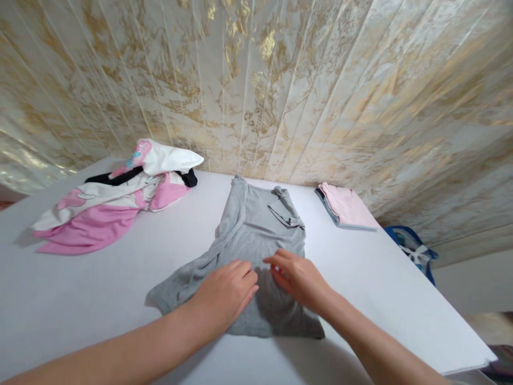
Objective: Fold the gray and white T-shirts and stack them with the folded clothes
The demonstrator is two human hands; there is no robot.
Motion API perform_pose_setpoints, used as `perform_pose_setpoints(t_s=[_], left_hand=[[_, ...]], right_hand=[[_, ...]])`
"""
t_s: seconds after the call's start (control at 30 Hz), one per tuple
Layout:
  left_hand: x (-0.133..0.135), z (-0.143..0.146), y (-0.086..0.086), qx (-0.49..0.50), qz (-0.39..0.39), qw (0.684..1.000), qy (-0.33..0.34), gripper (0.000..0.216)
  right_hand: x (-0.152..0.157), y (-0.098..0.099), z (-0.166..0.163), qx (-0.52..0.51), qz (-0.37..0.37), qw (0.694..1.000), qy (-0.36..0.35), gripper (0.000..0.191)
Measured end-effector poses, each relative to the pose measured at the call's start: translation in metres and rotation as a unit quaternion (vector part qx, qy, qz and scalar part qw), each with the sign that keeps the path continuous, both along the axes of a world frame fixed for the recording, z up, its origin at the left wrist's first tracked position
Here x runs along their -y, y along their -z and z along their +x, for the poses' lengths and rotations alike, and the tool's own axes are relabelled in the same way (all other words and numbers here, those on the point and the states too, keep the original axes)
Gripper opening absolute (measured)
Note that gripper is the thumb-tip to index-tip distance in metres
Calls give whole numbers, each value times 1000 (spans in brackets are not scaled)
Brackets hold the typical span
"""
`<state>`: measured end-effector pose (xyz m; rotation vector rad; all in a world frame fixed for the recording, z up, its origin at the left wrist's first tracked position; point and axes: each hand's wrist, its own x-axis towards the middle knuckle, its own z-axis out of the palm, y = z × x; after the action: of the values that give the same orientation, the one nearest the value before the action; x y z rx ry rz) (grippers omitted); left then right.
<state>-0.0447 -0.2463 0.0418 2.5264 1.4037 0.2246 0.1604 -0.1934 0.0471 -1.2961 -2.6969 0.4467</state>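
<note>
- Grey garment (260, 235) lies centrally, beneath both hands; its left side could crease if the curled left hand (230, 289) drags it; I cannot tell whether it grips.
- Right hand (296, 275) bends loosely, grip also unclear; uneven tugging could skew the garment.
- White table (385, 283) bears rumpled clothes (100, 227) left, folded stack (350, 207) right; gold-patterned drapery (256, 96) behind.

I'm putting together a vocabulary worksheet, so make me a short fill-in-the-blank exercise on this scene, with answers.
1. The left hand and right hand are over a garment whose colour is ____.
2. In the picture, the rumpled clothes lie to the ____ of that garment.
3. The folded stack is topped in the colour ____.
4. The tabletop is ____ in colour.

Missing words: grey; left; pink; white.
</note>
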Motion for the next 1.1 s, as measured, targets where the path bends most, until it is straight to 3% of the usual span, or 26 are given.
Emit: perform_pose_setpoints(t_s=[0.1,0.23,0.33,0.43,0.67,1.1], left_hand=[[-12,18,25,63,23,997,25,22],[-17,26,57,91,33,994,52,53],[-17,23,63,80,6,994,80,66],[-18,20,58,74,-17,993,88,70],[-19,19,54,76,-35,992,98,72],[-24,19,57,73,-48,990,107,74]], right_hand=[[-68,-7,-4,38,68,995,68,26],[-152,-12,-23,97,116,979,134,28],[-197,-8,-45,136,107,972,159,31],[-227,0,-66,146,95,972,156,35],[-269,16,-89,173,56,970,161,33],[-293,26,-86,96,60,968,225,34]])
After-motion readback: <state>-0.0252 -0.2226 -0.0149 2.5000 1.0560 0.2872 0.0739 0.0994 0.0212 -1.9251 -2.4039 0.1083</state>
